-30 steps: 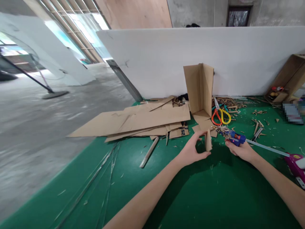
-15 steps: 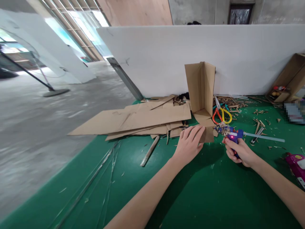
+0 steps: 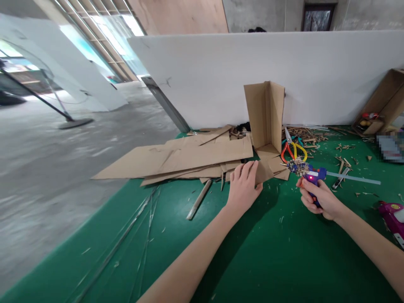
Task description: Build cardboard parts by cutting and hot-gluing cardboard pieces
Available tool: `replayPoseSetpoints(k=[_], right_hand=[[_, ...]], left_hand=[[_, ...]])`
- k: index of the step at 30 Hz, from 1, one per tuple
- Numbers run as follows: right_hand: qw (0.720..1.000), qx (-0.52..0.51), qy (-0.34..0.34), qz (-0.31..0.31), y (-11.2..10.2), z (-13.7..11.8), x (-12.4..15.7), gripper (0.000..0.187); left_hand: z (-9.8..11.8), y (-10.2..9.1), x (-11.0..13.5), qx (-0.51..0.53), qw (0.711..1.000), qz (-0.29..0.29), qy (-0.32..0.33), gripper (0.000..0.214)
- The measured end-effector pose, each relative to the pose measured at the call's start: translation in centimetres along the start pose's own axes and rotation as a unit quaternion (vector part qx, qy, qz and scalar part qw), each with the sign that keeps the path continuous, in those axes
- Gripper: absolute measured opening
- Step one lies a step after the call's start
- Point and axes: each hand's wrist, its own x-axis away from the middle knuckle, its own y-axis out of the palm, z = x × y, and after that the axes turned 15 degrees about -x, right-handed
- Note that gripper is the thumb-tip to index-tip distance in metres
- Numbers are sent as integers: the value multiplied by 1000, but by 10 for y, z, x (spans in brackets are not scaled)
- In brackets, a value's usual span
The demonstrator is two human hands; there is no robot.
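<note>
My left hand (image 3: 244,185) is closed on a small piece of cardboard (image 3: 264,171), held tilted just above the green table. In my right hand (image 3: 318,198) is a blue hot glue gun (image 3: 312,176), its red light lit and a long clear glue stick (image 3: 353,178) jutting from its back. Cardboard scraps cling around the front of the gun, and its nozzle points left, near the held piece. Behind them stands a folded cardboard corner (image 3: 267,118), upright against the white panel. Scissors (image 3: 294,147) with red and yellow handles lie beside it.
Flat cardboard sheets (image 3: 189,158) are stacked on the left. A utility knife (image 3: 341,178) lies at right, beyond the glue gun. A purple object (image 3: 391,219) sits at the right edge. An open cardboard box (image 3: 381,101) leans at the back right. Shavings litter the green table (image 3: 252,261).
My left hand has moved slightly left with the cardboard piece, which is now tilted. My right hand has shifted the glue gun a little right and up.
</note>
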Motion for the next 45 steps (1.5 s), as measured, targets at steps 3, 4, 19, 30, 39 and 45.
replayPoseSetpoints(k=[3,4,19,30,39,45], right_hand=[[999,22,-13,21,-3,2,-2,50],[999,34,-19,28,-4,3,-3,52],[981,163,-103,-5,-6,15,-2,53],[955,275,-108,10,-4,4,4,25],[941,317,-116,-2,-9,5,4,28],[988,109,-103,-29,-10,10,-2,41]], left_hand=[[2,0,-1,99,995,-7,-29,65],[2,-1,-1,142,989,-16,-37,67],[5,-6,0,583,780,-228,-20,64],[6,-4,2,615,753,-226,-54,64],[6,4,-3,687,673,-116,-248,57],[6,6,-3,701,662,-118,-235,60]])
